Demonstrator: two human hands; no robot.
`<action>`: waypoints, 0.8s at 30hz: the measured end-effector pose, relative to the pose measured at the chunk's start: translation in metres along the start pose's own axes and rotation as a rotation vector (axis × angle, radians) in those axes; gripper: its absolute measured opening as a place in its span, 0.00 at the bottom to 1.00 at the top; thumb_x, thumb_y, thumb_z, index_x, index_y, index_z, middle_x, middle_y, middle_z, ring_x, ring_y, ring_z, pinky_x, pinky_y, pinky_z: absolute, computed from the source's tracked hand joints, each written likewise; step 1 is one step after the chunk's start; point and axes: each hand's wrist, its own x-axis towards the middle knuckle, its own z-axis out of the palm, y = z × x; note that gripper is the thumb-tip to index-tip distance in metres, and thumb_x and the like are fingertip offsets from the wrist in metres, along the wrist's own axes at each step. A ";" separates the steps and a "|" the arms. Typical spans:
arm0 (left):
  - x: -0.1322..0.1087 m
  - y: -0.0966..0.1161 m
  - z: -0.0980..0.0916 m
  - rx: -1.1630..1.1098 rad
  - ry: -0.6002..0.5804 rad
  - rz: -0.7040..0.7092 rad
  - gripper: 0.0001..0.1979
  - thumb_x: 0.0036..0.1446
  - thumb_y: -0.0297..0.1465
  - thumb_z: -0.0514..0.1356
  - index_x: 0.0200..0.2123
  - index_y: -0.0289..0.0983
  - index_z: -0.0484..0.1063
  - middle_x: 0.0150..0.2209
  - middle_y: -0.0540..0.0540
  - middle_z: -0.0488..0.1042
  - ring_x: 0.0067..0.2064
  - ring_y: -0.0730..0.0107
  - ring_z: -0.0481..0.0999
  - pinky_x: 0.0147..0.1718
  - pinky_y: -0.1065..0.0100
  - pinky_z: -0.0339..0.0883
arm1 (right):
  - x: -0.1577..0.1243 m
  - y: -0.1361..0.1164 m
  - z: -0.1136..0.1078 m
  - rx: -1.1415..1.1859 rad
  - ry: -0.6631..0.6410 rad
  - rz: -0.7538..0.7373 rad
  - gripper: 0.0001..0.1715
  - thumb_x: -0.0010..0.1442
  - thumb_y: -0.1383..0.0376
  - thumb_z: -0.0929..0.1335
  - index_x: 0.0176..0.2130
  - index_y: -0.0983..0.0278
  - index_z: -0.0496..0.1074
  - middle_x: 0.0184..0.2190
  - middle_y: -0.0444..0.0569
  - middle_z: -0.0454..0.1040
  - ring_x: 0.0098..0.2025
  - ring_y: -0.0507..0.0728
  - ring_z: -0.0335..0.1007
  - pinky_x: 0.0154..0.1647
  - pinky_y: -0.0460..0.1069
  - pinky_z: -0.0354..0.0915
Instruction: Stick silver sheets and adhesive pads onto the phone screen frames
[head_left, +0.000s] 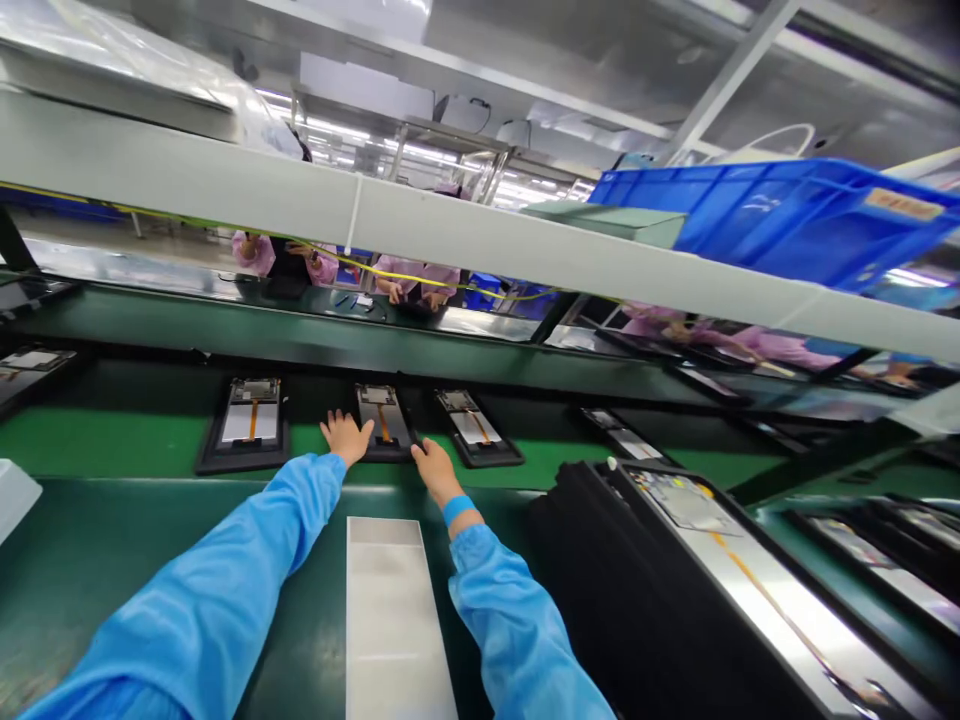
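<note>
An opened tablet-like device [383,408], with a metal plate and an orange ribbon cable, lies in a black foam tray on the green belt ahead. My left hand [346,438] is at the left side of that tray, fingers spread and thumb towards its edge. At the tray's lower right corner is my right hand [436,470], fingers bent around the edge; their undersides are hidden. A blue band circles my right wrist. Below my hands, a long white box [397,610] lies on the green bench between my forearms.
Similar trayed devices lie left [251,420] and right [474,425] on the belt [150,440]. A stack of black trays [615,590], topped by another device, stands at right. A white shelf beam [450,220] crosses above, bearing a blue bin [765,215]. People in pink sleeves work beyond.
</note>
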 end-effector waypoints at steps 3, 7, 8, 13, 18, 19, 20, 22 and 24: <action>-0.014 0.005 -0.021 -0.151 0.000 -0.019 0.27 0.61 0.33 0.56 0.62 0.29 0.63 0.61 0.26 0.66 0.65 0.48 0.65 0.61 0.50 0.58 | -0.029 -0.025 -0.007 0.067 -0.036 0.043 0.26 0.63 0.60 0.65 0.57 0.69 0.70 0.50 0.63 0.77 0.53 0.63 0.75 0.55 0.61 0.69; -0.076 -0.014 -0.082 -0.327 -0.004 -0.033 0.30 0.62 0.29 0.55 0.66 0.30 0.55 0.57 0.31 0.72 0.54 0.61 0.76 0.52 0.62 0.70 | -0.112 -0.060 -0.046 0.208 -0.156 0.006 0.29 0.63 0.61 0.66 0.61 0.65 0.66 0.54 0.59 0.75 0.51 0.59 0.76 0.49 0.55 0.73; -0.101 -0.024 -0.100 -0.368 -0.008 -0.034 0.30 0.62 0.29 0.55 0.66 0.31 0.54 0.55 0.33 0.73 0.52 0.63 0.77 0.50 0.63 0.71 | -0.139 -0.067 -0.061 0.240 -0.189 -0.027 0.28 0.63 0.60 0.66 0.61 0.64 0.66 0.55 0.58 0.74 0.52 0.59 0.75 0.49 0.55 0.73; -0.241 -0.097 -0.173 -0.695 0.023 -0.119 0.37 0.52 0.36 0.66 0.64 0.41 0.59 0.49 0.43 0.77 0.45 0.62 0.80 0.46 0.61 0.74 | -0.277 -0.076 -0.131 0.161 -0.260 -0.082 0.19 0.65 0.56 0.64 0.53 0.59 0.72 0.50 0.52 0.76 0.50 0.59 0.74 0.48 0.54 0.72; -0.337 -0.170 -0.184 -0.630 0.043 -0.257 0.40 0.51 0.40 0.66 0.66 0.41 0.57 0.49 0.42 0.76 0.47 0.57 0.79 0.49 0.54 0.73 | -0.353 -0.071 -0.120 0.039 -0.239 -0.116 0.15 0.66 0.60 0.62 0.46 0.61 0.75 0.42 0.52 0.76 0.41 0.58 0.74 0.43 0.53 0.71; -0.345 -0.177 -0.182 -0.539 0.053 -0.221 0.39 0.51 0.40 0.65 0.65 0.39 0.58 0.50 0.40 0.75 0.50 0.54 0.77 0.52 0.51 0.71 | -0.356 -0.073 -0.109 0.033 -0.232 -0.138 0.14 0.66 0.62 0.62 0.45 0.62 0.75 0.42 0.52 0.76 0.40 0.58 0.74 0.44 0.53 0.71; -0.349 -0.181 -0.180 -0.405 0.085 -0.169 0.37 0.51 0.40 0.64 0.64 0.38 0.60 0.52 0.38 0.73 0.53 0.50 0.75 0.55 0.48 0.68 | -0.356 -0.076 -0.098 0.026 -0.226 -0.156 0.14 0.66 0.63 0.62 0.45 0.63 0.74 0.42 0.52 0.75 0.40 0.57 0.74 0.44 0.53 0.71; -0.354 -0.175 -0.177 -0.067 0.207 -0.045 0.31 0.53 0.38 0.62 0.60 0.36 0.65 0.59 0.34 0.67 0.61 0.43 0.66 0.60 0.42 0.59 | -0.349 -0.082 -0.075 -0.006 -0.226 -0.179 0.14 0.65 0.65 0.62 0.45 0.64 0.74 0.43 0.53 0.75 0.40 0.57 0.74 0.45 0.54 0.71; -0.360 -0.152 -0.172 0.191 0.262 0.134 0.25 0.56 0.35 0.59 0.57 0.37 0.68 0.62 0.32 0.62 0.65 0.39 0.58 0.61 0.38 0.53 | -0.339 -0.088 -0.058 -0.068 -0.245 -0.180 0.14 0.62 0.67 0.63 0.44 0.64 0.75 0.42 0.54 0.75 0.41 0.58 0.75 0.47 0.55 0.71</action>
